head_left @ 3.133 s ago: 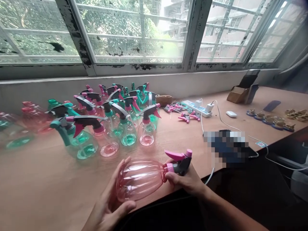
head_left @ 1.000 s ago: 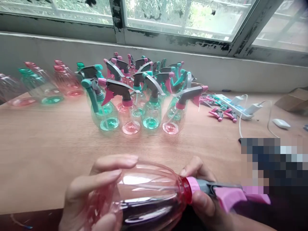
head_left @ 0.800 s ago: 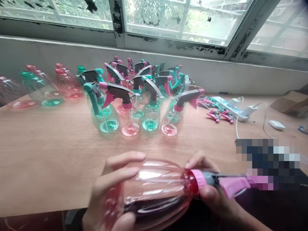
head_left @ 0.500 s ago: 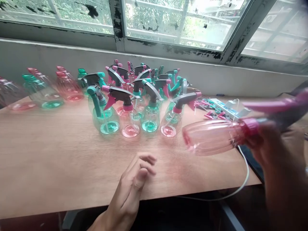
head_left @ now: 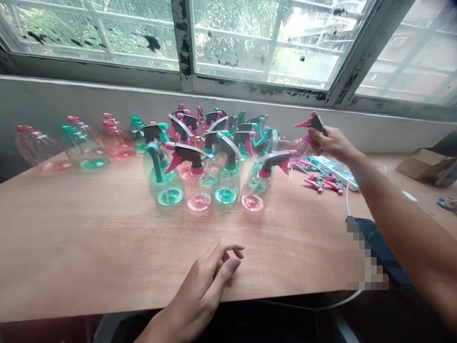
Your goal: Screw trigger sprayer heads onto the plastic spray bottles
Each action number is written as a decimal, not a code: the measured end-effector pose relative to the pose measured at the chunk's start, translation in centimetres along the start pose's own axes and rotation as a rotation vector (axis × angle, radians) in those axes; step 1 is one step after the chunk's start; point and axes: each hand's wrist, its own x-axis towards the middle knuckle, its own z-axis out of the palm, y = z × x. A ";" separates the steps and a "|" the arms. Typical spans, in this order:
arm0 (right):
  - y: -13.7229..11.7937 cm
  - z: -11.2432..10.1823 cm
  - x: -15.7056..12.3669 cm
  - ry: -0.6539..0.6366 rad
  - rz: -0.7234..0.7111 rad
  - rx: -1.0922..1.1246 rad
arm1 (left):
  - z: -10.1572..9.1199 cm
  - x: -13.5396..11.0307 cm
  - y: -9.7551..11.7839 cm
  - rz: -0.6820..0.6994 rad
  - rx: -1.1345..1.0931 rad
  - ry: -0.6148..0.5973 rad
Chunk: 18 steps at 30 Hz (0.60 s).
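My right hand (head_left: 323,140) is closed round the neck of a pink spray bottle (head_left: 302,146), reaching out beside the right end of the grouped bottles. Its pink and black trigger head shows above my fingers, while part of the clear body is hidden behind other bottles. Near the table's front edge rests my left hand (head_left: 217,271), fingers loosely curled and apart, holding nothing. Ahead of it stand several spray bottles with trigger heads, among them a pink one (head_left: 199,190), a green one (head_left: 226,183) and another pink one (head_left: 255,190).
Several bottles without heads, such as a green one (head_left: 87,150), stand at the left. Loose trigger heads (head_left: 323,183) lie beside a power strip (head_left: 337,171) on the right. A dark phone-like device (head_left: 378,245) with a white cable (head_left: 348,200) is under my right forearm. Windows line the back.
My right hand has carried the pink spray bottle from the near right to the far side of the table, turning it more upright. My left hand has shifted slightly right.
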 end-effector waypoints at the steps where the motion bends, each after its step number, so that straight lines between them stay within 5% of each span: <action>1: 0.1 0.8 1.0 -0.041 0.017 -0.008 | -0.1 -0.1 0.2 0.008 0.003 -0.006; 6: -0.1 4.7 4.5 -0.192 0.031 -0.037 | -0.2 0.1 0.4 0.068 0.030 0.008; 11: -0.2 7.6 6.9 -0.210 0.036 -0.034 | -0.3 0.4 -0.1 0.058 -0.131 0.050; 13: -0.3 8.4 7.4 -0.206 0.050 -0.021 | -1.0 0.0 0.6 0.130 -0.168 0.196; 18: -0.9 9.8 7.8 -0.196 0.079 0.005 | -7.2 -1.6 4.8 0.467 0.145 0.927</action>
